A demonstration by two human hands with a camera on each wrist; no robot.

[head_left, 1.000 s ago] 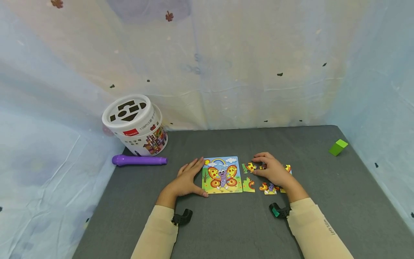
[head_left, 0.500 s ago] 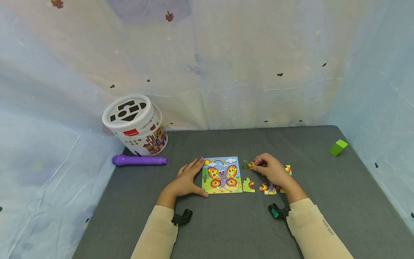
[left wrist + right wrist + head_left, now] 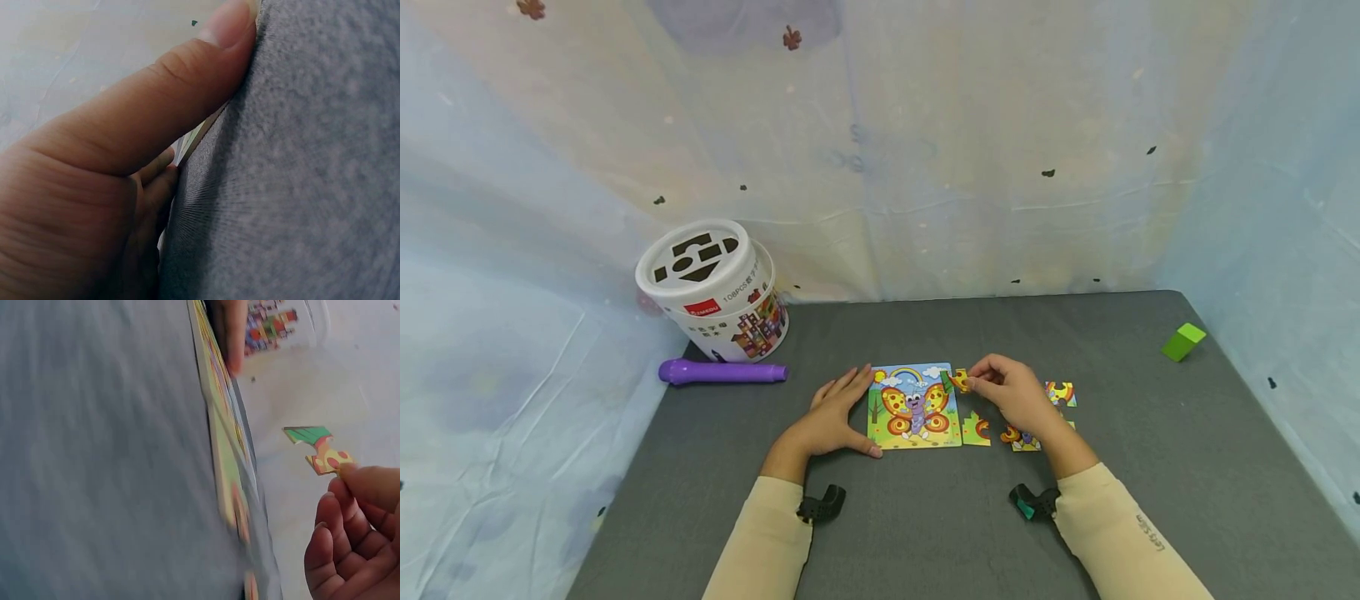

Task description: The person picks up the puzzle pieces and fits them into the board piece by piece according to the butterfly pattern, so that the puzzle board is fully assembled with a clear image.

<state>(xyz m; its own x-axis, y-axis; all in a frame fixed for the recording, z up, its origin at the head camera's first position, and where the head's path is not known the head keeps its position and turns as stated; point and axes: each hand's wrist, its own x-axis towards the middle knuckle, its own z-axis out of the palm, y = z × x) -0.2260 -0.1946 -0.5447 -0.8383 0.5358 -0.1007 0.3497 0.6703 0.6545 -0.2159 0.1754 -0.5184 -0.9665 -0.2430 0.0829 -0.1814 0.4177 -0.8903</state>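
Note:
A square butterfly picture board (image 3: pixel 913 408) lies flat at the middle of the table. My left hand (image 3: pixel 829 422) rests along its left side, fingers fairly straight, touching near the upper-left corner, with the thumb (image 3: pixel 181 87) at the lower-left. Between right thumb and index finger I pinch a jigsaw puzzle piece (image 3: pixel 322 450), green at one end and yellow with red spots at the other. My right hand (image 3: pixel 1017 402) holds it above the table, over the board's upper-right edge. A green loose piece (image 3: pixel 974 430) lies against the board's right side, below the held one.
More puzzle pieces (image 3: pixel 1062 393) lie to the right, partly hidden by the right hand and forearm. At the back left stand a white bucket (image 3: pixel 715 287) with a shape-cut lid and a purple stick (image 3: pixel 722 372) before it. A green block (image 3: pixel 1183 342) sits far right.
My right hand has picked the puzzle piece up off the table and carried it left to the board's upper-right edge. The left hand and the board stay put.

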